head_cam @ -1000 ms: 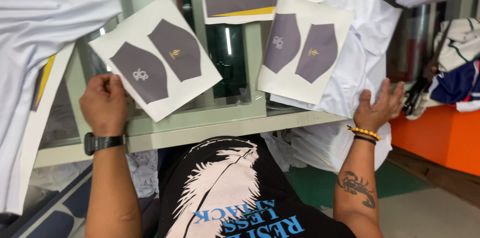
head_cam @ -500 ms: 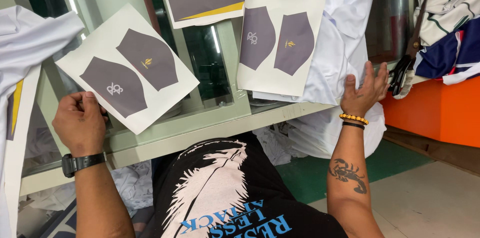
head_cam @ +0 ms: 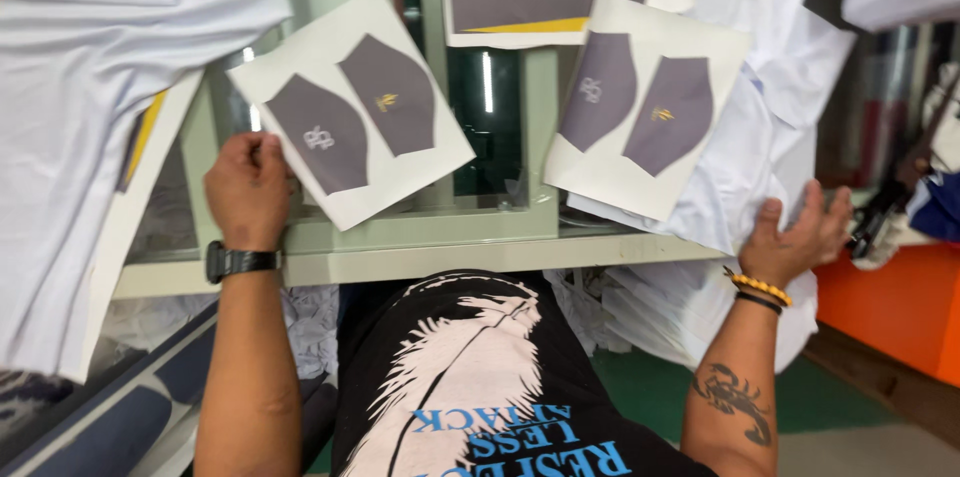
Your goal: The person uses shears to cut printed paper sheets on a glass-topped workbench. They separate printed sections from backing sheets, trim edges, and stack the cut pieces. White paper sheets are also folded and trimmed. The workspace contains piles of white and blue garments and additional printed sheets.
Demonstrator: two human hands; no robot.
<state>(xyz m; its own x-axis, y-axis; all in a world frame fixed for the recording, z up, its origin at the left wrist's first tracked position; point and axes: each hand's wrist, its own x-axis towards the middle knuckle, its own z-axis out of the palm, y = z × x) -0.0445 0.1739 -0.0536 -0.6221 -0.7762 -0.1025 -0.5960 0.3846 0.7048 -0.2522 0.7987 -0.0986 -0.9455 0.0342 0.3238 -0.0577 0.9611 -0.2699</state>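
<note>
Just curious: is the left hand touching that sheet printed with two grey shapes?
Touching: the head view shows the left hand overlapping the left printed sheet at its lower corner.

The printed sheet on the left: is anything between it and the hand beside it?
Nothing visible. The left hand already rests on the lower left edge of the printed sheet, which lies on the pale green frame. The white garment lies off to the side.
</note>
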